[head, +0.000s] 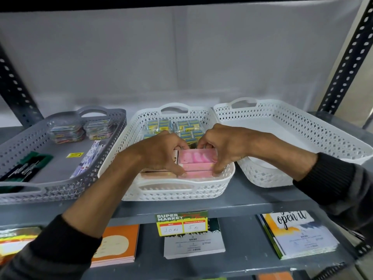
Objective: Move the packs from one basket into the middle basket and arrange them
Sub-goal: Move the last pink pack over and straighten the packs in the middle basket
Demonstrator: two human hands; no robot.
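Observation:
The middle white basket (173,191) stands on the grey shelf between a grey basket and another white one. At its back lie blue-and-yellow packs (181,126). In its front part is a stack of pink packs (196,163), with paler packs (155,172) to the left of them. My left hand (161,151) grips the pink stack's left end, thumb at the front corner. My right hand (226,146) grips its right end, fingers curled over the top and down the side. Both hands are inside the basket.
The grey basket (60,184) on the left holds clear stacked packs (80,128), dark green packs (26,166) and a printed pack. The right white basket (302,138) shows no packs. A price label (181,223) hangs on the shelf edge. Notebooks lie on the shelf below.

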